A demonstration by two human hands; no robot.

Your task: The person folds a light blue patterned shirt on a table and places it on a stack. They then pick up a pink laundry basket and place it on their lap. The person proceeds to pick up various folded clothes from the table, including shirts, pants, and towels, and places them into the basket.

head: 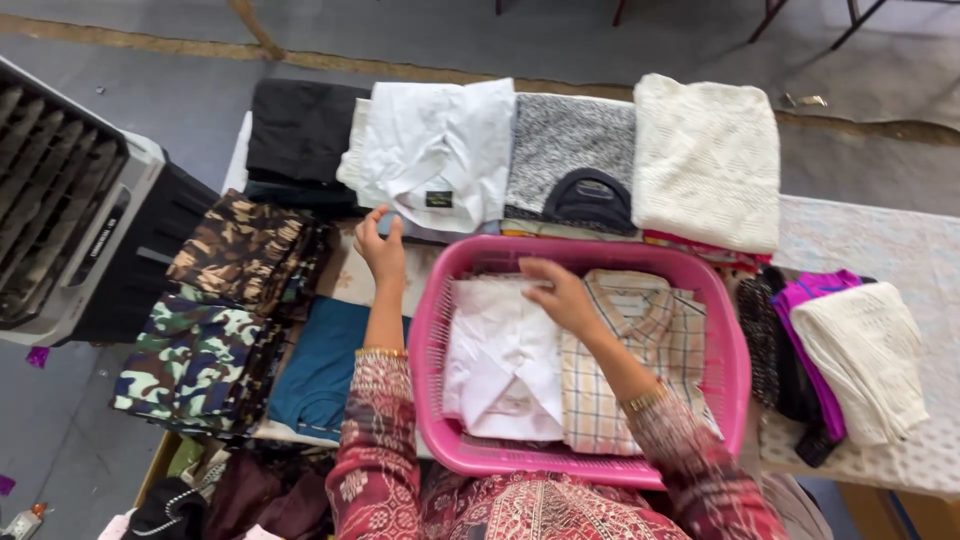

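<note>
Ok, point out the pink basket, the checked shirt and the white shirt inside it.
pink basket (424, 340), head view, bare left rim.
checked shirt (625, 380), head view, middle of folded front.
white shirt (500, 360), head view, middle of fold.

Glossy pink plastic basket (430, 350), smooth white cotton shirt (500, 365), matt checked cloth shirt (625, 350), rough cream knit (705, 160), camouflage cloth (190, 365).

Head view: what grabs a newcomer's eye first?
The pink basket at centre, holding a folded white shirt and checked shirt, with the right hand resting on them. The left hand hovers open beside it. Folded clothes ring it, camouflage stacks on the left.
</note>
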